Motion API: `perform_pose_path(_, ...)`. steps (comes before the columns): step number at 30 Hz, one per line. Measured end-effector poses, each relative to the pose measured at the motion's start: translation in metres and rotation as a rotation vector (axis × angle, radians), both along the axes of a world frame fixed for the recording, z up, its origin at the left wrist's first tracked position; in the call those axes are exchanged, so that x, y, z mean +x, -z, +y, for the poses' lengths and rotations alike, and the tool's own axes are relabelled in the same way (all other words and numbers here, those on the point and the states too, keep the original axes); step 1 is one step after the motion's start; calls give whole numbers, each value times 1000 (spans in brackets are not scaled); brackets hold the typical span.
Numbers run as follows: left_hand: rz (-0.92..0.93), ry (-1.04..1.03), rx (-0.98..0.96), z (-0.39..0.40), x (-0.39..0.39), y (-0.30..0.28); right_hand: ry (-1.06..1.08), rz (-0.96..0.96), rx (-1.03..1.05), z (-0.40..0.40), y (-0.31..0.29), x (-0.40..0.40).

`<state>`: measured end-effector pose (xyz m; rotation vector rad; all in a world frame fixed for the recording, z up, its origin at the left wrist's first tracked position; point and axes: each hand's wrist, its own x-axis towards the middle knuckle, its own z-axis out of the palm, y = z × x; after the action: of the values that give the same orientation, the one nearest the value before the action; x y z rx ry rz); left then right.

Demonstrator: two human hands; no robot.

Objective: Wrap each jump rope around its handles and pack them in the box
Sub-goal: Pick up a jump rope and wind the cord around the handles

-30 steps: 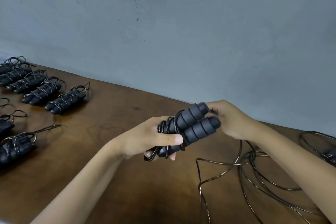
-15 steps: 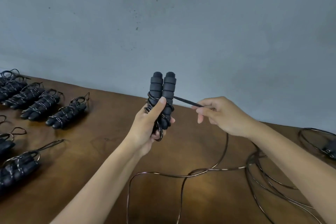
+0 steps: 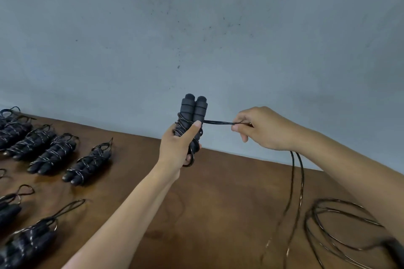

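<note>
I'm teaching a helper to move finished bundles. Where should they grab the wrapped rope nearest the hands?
Probably across the middle of the nearest wrapped bundle, from above, fingers spanning both handles where the cord crosses them. It lies flat and slanted on the table, with open space on its right; avoid the loose loop at its far end.

The left hand (image 3: 177, 148) is up, fingers curled tight, thumb pressing. The right hand (image 3: 260, 128) is beside it, fingertips pinched together.
</note>
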<state>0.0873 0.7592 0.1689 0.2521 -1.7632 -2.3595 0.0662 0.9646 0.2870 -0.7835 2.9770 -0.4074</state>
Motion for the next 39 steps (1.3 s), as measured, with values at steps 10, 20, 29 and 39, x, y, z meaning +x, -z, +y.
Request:
perform_pose_path(10,-47,167,-360,-41,10,16,5,208,224,-47,-20,50)
perform_pose_path(20,74,582,-798,-51,28,13,-88,300,353,-65,-31,64)
perform_pose_path(29,297,742,-815,-52,49,-5,-18,105,-52,-44,-17,49)
perform_pose_path(39,292,758,-428,-52,53,8,31,46,-303,-14,26,50)
